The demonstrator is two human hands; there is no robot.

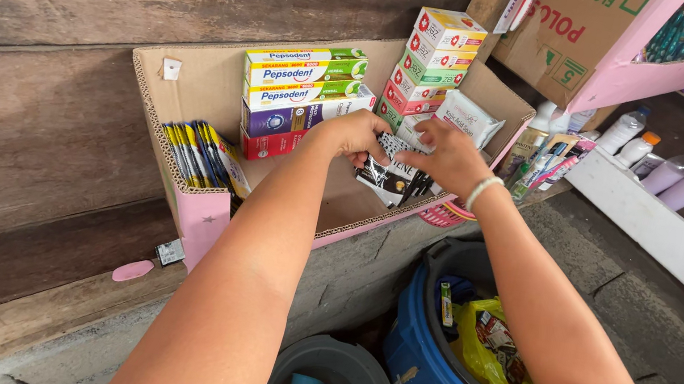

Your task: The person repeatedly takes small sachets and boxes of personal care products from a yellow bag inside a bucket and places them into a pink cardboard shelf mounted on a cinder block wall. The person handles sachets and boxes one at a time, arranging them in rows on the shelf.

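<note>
1. Rough dark wooden planks (59, 87) are forming the back wall, and a grey concrete ledge (349, 265) is carrying a shallow brown cardboard tray with pink-taped edges (203, 212).
2. Both hands are meeting over the middle of that tray: the left hand (357, 136) and the right hand (449, 156), which is wearing a pale beaded bracelet (481, 190), are closing their fingers on a bundle of small black-and-white sachets (390, 172).
3. The fingers of both hands are curling tightly round the top of the bundle, so its upper edge is being hidden; the lower part is hanging just above the tray's front rim, and whether it is touching the tray floor cannot be told.
4. Behind the left hand, a stack of long green, white, purple and red toothpaste cartons (298, 91) is lying flat, its right end partly covered by the wrist.
5. Behind the right hand, a taller pile of small red, white and green boxes (432, 61) is standing against the tray's back wall, with a white soft packet (471, 116) leaning beside it.
6. A fan of blue-and-yellow slim packets (196, 152) is leaning in the tray's left corner.
7. Below the ledge, a blue plastic bucket (423, 376) is holding a yellow bag (481, 348); its contents are too crumpled to make out.
8. At the right, lilac and white bottles (679, 175) are standing on a white shelf, partly cut off.
</note>
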